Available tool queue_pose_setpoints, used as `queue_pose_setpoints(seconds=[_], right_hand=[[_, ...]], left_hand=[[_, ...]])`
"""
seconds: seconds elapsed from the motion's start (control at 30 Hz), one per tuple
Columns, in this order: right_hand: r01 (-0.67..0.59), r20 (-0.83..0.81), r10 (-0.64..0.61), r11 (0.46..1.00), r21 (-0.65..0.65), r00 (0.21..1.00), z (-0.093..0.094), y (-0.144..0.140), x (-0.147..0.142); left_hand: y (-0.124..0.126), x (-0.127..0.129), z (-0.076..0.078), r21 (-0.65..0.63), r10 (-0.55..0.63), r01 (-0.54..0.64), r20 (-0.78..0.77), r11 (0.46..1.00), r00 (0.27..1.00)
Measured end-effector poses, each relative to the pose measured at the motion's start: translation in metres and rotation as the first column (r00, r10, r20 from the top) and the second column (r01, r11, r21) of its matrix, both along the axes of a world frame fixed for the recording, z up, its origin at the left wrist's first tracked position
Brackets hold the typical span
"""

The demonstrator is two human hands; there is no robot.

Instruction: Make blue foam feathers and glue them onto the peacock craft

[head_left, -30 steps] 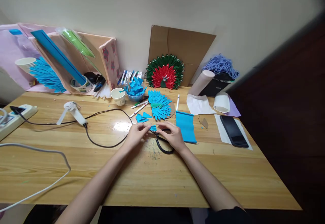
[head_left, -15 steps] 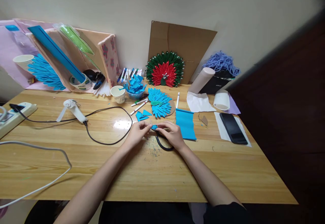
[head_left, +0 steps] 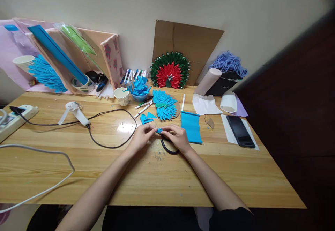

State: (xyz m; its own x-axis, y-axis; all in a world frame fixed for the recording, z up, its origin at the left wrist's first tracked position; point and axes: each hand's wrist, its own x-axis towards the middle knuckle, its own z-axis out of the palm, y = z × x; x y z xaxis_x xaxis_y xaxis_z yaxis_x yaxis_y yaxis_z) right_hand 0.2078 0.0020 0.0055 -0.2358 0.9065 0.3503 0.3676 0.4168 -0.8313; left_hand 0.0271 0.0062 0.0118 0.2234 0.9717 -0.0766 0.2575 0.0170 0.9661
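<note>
Between the fingertips of my two hands is a small pleated piece of blue paper [head_left: 159, 131]. My left hand [head_left: 142, 136] pinches its left end, and my right hand [head_left: 177, 136] pinches the right end. Under my right hand lies a black loop [head_left: 167, 150], probably a scissors handle, mostly hidden. Just beyond my hands sit blue paper scraps [head_left: 147, 118] and a blue layered-petal craft [head_left: 164, 106] with a green centre on a cardboard round. To the right of my right hand lies a blue crepe paper sheet [head_left: 191, 128].
A white glue gun [head_left: 77, 114] with a black cord lies left, near a power strip [head_left: 18, 121]. Behind are a paper cup [head_left: 121, 96], a bowl of blue scraps [head_left: 138, 93] and a red-green peacock craft [head_left: 170, 72]. A phone [head_left: 240, 131] lies right.
Both hands keep their pinch on the blue paper piece, almost unmoved. The whole view has shifted very slightly.
</note>
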Motion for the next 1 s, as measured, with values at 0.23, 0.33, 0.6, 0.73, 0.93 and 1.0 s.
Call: queue_pose_setpoints(seconds=[0.23,0.33,0.6,0.73,0.93,1.0], right_hand=[[0.004,-0.006,-0.004,1.0,-0.016,1.0,-0.0012,-0.0003,-0.0004],[0.011,0.0,-0.011,1.0,-0.022,1.0,-0.0017,-0.0007,-0.0008],[0.029,0.018,-0.029,1.0,-0.004,0.999,-0.0025,-0.0014,-0.001],[0.039,0.058,-0.041,0.998,0.041,0.997,-0.0019,-0.0016,-0.0005],[0.014,0.082,-0.021,0.996,0.09,0.996,0.0,-0.0025,-0.0014],[0.005,0.086,-0.014,0.995,0.103,0.996,0.0,-0.0029,-0.002]], left_hand=[[-0.0006,0.0002,-0.0006,0.079,0.021,-0.017,-0.055,0.997,0.998],[-0.0016,0.0004,0.0021,0.135,0.037,-0.026,-0.081,0.99,0.996],[-0.0022,0.0015,0.0016,0.164,0.062,-0.048,-0.082,0.985,0.995],[-0.002,0.0021,-0.0005,0.124,0.064,-0.058,-0.046,0.991,0.997],[-0.0007,0.0022,-0.0026,0.048,0.081,-0.082,0.022,0.995,0.996],[-0.0004,0.0023,-0.0027,0.039,0.095,-0.096,0.032,0.995,0.995]])
